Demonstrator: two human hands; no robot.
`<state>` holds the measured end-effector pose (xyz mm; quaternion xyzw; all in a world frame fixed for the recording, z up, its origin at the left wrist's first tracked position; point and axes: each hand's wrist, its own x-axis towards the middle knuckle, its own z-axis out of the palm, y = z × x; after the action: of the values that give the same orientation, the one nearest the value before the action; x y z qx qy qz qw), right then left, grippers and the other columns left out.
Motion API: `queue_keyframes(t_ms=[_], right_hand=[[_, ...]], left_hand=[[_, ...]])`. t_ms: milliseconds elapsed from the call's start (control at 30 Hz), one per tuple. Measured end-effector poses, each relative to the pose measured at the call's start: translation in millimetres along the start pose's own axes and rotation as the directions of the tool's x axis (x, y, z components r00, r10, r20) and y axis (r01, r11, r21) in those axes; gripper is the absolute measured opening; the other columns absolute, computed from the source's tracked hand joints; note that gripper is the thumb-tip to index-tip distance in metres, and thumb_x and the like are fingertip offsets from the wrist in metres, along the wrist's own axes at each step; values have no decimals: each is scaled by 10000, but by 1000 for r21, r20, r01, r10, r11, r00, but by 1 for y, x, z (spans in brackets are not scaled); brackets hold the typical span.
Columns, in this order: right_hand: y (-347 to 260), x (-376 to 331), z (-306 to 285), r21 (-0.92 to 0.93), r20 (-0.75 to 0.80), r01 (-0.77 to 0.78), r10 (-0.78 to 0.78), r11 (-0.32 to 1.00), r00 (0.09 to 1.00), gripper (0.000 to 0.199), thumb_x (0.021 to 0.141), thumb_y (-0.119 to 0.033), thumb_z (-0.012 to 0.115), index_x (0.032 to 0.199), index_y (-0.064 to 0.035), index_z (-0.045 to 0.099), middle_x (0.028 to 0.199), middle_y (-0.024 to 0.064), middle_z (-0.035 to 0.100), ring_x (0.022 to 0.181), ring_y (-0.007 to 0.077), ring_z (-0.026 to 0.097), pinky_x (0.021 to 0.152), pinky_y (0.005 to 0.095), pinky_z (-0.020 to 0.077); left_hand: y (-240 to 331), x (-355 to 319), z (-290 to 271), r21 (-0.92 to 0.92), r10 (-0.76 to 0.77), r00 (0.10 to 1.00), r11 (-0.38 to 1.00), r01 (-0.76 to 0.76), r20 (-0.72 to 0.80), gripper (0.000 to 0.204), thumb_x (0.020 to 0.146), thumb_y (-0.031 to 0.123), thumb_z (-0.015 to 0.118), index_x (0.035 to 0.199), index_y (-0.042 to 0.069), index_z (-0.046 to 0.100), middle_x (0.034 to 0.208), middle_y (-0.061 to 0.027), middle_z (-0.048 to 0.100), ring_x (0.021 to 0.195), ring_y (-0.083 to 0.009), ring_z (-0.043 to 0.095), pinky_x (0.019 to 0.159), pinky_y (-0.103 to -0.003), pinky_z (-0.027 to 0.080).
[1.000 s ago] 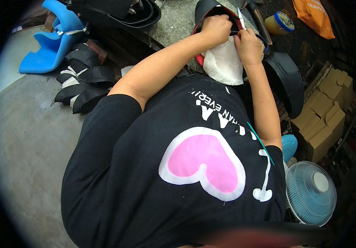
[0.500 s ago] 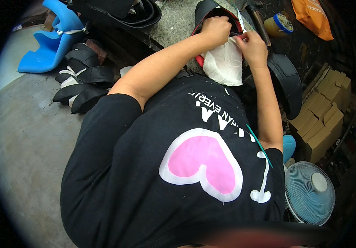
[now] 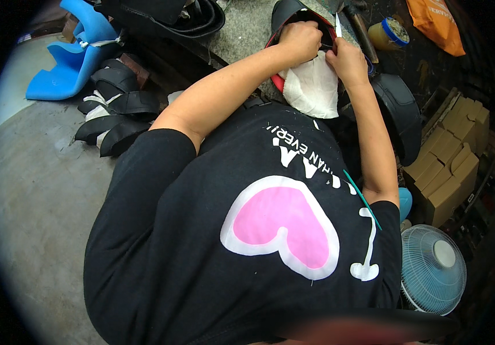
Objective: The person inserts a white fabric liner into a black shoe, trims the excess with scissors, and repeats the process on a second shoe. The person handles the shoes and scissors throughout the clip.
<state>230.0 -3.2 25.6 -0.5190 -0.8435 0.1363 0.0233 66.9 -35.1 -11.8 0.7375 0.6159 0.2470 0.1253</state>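
A hollow black piece with red edging (image 3: pixel 286 12), perhaps a shoe upper, lies at the worktop's near edge; its kind is not certain. My left hand (image 3: pixel 301 41) reaches into its opening with curled fingers, and their tips are hidden. Out of that opening hangs a white cloth lining (image 3: pixel 312 92) toward my body. My right hand (image 3: pixel 350 62) is closed at the lining's upper right edge. From its fingers a narrow pale blade (image 3: pixel 338 26) points away from me. The blade's handle is mostly covered by the hand, so I cannot tell whether it is a knife or scissors.
A hammer-like tool (image 3: pixel 362 34) and a yellow jar with blue rim (image 3: pixel 388 34) lie beyond my right hand. Black curved pieces (image 3: pixel 123 103) are piled at left by a blue form (image 3: pixel 66 69). Cardboard boxes (image 3: pixel 446 161) and a fan (image 3: pixel 433 267) stand right.
My right hand has shifted slightly and closed more, with its fingers drawn up round the blade's base. The left hand and the white lining have hardly moved.
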Motion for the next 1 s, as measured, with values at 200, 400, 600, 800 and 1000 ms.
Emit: queue_keyframes(t_ms=[200,400,600,800,1000], right_hand=[[3,0,2,73,-11,-8,9,997,1000,209,813,-215,661,964,-72,644,919,188,701,872,389,677,774,485,531],[11,-2,11,135,-75,-10,20,991,997,221,807,-162,694,983,-38,648,893,176,704,849,364,682,754,431,530],[32,2,16,383,-67,26,0,923,998,218,854,-210,693,958,-21,664,803,156,686,710,246,676,696,346,528],[25,3,11,452,2,-212,237,866,972,484,840,-476,696,814,5,650,765,188,682,703,364,658,682,395,521],[17,4,13,260,-75,-19,39,966,996,413,767,-315,825,915,-11,588,784,188,668,700,380,644,659,430,507]], left_hand=[[-4,-3,-3,-129,-42,997,990,50,64,165,778,225,722,844,74,722,954,-90,653,895,-299,663,791,-426,535],[-2,-22,-7,-171,72,997,983,-67,24,249,708,136,790,937,56,736,1105,-83,620,1091,-289,589,878,-405,517],[10,-31,-17,96,325,932,935,-342,161,192,786,112,670,961,57,729,1128,-58,619,1088,-253,577,864,-374,539],[2,-31,-17,-30,314,946,949,-312,78,168,802,116,626,931,67,722,1056,-55,614,1045,-248,587,865,-377,536],[-3,-30,-13,-239,189,980,956,-170,58,339,836,167,662,1161,70,665,1202,-119,586,1148,-291,556,971,-410,486]])
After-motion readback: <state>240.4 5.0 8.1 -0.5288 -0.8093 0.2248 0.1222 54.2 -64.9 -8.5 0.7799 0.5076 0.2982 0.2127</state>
